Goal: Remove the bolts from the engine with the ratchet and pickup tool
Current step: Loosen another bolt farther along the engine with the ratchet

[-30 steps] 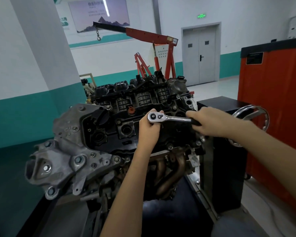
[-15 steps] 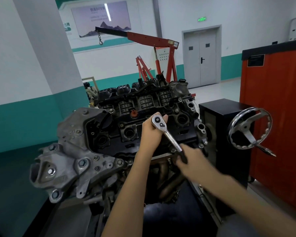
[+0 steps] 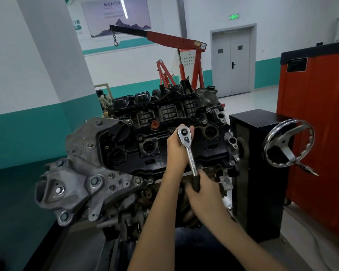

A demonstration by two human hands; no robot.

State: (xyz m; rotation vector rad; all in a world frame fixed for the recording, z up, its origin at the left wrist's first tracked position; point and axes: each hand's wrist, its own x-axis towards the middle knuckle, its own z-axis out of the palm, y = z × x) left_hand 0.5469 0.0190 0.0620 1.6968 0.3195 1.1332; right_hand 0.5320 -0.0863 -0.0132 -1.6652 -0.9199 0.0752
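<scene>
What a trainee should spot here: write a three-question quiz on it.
1. True or false: the ratchet sits on the engine with its handle pointing down toward the person.
2. Which hand wraps around the ratchet's head? A) left hand B) right hand C) neither
3. Fill in: the right hand grips the ratchet's black ____.
Key: 1 true; 2 A; 3 handle.

The pale floor (image 3: 305,243) carries a black pedestal (image 3: 262,192) just beside the engine (image 3: 125,153), and an orange cabinet (image 3: 321,124).
</scene>
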